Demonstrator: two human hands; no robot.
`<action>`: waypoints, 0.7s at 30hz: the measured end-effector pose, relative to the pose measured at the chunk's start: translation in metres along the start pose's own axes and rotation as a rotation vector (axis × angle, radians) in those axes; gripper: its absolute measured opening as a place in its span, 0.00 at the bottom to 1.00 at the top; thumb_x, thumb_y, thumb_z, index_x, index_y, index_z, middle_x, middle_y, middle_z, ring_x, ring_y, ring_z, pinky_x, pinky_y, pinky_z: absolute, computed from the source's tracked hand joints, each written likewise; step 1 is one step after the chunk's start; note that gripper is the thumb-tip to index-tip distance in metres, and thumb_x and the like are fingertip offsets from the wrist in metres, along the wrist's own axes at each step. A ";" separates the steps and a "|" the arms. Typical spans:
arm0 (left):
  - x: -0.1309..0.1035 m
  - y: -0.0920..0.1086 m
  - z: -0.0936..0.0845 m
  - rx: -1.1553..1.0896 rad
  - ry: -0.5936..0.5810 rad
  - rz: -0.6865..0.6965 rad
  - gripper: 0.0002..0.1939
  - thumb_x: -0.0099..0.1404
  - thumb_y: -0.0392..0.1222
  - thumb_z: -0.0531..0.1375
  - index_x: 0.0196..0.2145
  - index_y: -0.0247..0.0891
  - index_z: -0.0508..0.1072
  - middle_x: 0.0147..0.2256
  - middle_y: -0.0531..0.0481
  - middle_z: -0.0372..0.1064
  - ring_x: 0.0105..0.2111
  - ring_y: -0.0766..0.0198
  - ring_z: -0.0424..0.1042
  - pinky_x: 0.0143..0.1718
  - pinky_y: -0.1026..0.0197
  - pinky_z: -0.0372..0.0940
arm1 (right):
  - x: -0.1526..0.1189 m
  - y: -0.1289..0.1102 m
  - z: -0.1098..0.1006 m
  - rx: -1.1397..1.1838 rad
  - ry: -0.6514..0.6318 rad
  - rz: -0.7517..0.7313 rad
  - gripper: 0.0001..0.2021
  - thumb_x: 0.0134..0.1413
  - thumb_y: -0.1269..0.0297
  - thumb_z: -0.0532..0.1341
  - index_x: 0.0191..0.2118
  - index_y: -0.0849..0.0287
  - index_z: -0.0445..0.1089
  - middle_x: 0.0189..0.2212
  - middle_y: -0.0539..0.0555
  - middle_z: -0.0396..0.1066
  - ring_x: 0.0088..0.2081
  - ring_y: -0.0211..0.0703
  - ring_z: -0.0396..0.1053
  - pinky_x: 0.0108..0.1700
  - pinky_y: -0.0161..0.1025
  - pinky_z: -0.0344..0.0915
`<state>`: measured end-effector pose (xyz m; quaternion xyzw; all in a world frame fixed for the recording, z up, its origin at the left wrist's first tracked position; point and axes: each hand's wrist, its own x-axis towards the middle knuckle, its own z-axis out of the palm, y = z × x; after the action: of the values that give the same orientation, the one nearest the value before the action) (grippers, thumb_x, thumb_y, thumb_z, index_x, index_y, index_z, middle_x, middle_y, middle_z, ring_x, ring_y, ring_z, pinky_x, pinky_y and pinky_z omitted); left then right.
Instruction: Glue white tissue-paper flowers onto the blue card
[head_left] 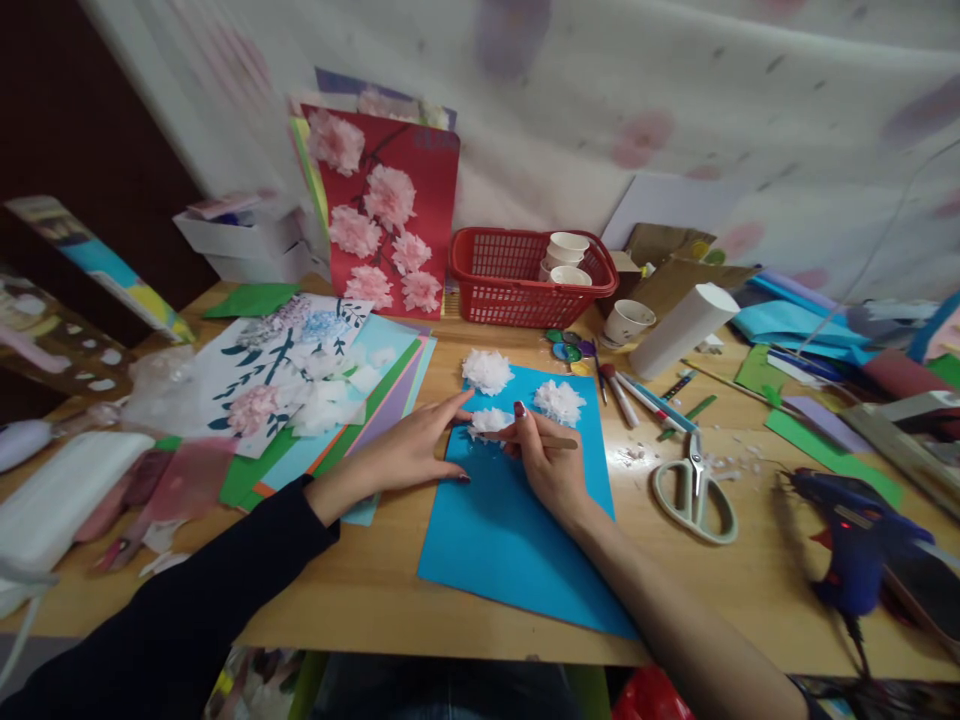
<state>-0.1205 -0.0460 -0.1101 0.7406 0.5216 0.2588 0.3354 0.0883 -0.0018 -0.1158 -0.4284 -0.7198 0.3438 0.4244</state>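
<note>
A blue sheet (517,530) lies on the wooden table in front of me. Three white ruffled paper flowers rest on its upper part: one at the top left (487,372), one at the right (559,402) and one lower (489,424) between my hands. My right hand (549,458) is closed around a thin brown stick (562,442), whose tip end is at the lower flower. My left hand (409,448) has its fingers spread at the sheet's left edge, fingertips beside that flower, holding nothing.
Behind stand a red card (435,170) with pink flowers and a red basket (499,300) with paper cups. Coloured papers (397,400) lie left. Brushes, scissors (694,490), a paper roll (682,330) and a blue glue gun (851,550) are on the right.
</note>
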 end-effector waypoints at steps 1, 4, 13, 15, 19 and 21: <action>0.000 -0.001 0.000 0.000 0.002 0.003 0.52 0.56 0.45 0.71 0.69 0.49 0.46 0.61 0.43 0.64 0.63 0.48 0.62 0.62 0.47 0.58 | 0.000 -0.001 -0.001 -0.016 -0.008 -0.013 0.27 0.65 0.45 0.52 0.22 0.55 0.74 0.17 0.51 0.70 0.19 0.40 0.68 0.23 0.37 0.63; 0.001 -0.004 0.002 0.000 0.008 0.007 0.52 0.56 0.45 0.71 0.69 0.49 0.47 0.61 0.42 0.65 0.62 0.48 0.62 0.62 0.47 0.58 | 0.003 -0.006 -0.002 -0.072 -0.045 -0.054 0.28 0.66 0.45 0.50 0.22 0.56 0.73 0.16 0.51 0.71 0.18 0.40 0.68 0.23 0.37 0.62; 0.001 -0.003 0.001 -0.050 0.010 -0.014 0.52 0.54 0.44 0.71 0.69 0.48 0.48 0.61 0.39 0.64 0.61 0.48 0.63 0.61 0.45 0.59 | 0.010 -0.013 0.000 -0.236 -0.110 -0.153 0.30 0.68 0.46 0.45 0.25 0.57 0.74 0.17 0.53 0.72 0.20 0.41 0.69 0.25 0.36 0.61; 0.001 -0.002 0.001 -0.065 0.005 -0.014 0.52 0.54 0.43 0.71 0.69 0.47 0.47 0.61 0.39 0.64 0.61 0.48 0.64 0.61 0.45 0.59 | 0.006 -0.011 0.000 -0.239 -0.099 -0.170 0.30 0.69 0.47 0.45 0.26 0.57 0.75 0.18 0.54 0.73 0.21 0.41 0.70 0.26 0.36 0.62; 0.001 -0.002 0.002 -0.054 0.008 -0.003 0.52 0.55 0.44 0.71 0.69 0.49 0.47 0.61 0.40 0.64 0.61 0.49 0.64 0.61 0.45 0.59 | 0.001 -0.009 -0.003 -0.219 -0.079 -0.167 0.30 0.69 0.47 0.46 0.26 0.56 0.76 0.18 0.53 0.72 0.20 0.41 0.70 0.26 0.36 0.62; 0.001 -0.003 0.002 -0.050 0.009 -0.007 0.52 0.55 0.44 0.71 0.69 0.49 0.47 0.61 0.40 0.63 0.61 0.49 0.64 0.61 0.45 0.59 | 0.000 -0.009 -0.003 -0.203 -0.077 -0.152 0.30 0.69 0.47 0.46 0.25 0.56 0.76 0.18 0.53 0.72 0.20 0.41 0.70 0.25 0.37 0.62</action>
<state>-0.1205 -0.0447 -0.1137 0.7289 0.5193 0.2738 0.3522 0.0882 -0.0049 -0.1064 -0.3996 -0.7971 0.2522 0.3759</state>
